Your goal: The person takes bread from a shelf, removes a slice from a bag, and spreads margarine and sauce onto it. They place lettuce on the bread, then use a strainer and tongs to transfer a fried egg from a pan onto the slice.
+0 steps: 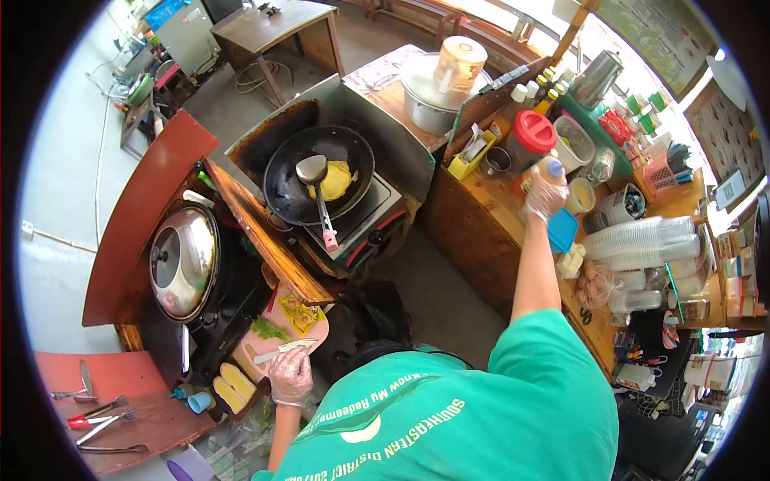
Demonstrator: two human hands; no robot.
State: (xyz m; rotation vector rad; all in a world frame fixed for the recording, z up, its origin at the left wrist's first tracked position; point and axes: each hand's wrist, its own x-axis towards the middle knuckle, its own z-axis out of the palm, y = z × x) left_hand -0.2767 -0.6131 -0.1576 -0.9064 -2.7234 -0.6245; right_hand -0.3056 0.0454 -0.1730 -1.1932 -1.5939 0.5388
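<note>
My right hand, in a clear plastic glove, is closed around a bottle with a bluish cap over the wooden counter. My left hand, also gloved, is at the pink cutting board with its fingers curled together. A pale, flat piece shows at its fingertips, and a knife lies alongside; I cannot make out what the fingers hold. Green lettuce and a yellow tray of food are on the board. Sliced bread sits to the left.
A black wok on the stove holds a yellow egg and a ladle. A lidded pan stands at left. The right-hand counter bears a red-lidded jar, a blue lid and stacked plastic cups.
</note>
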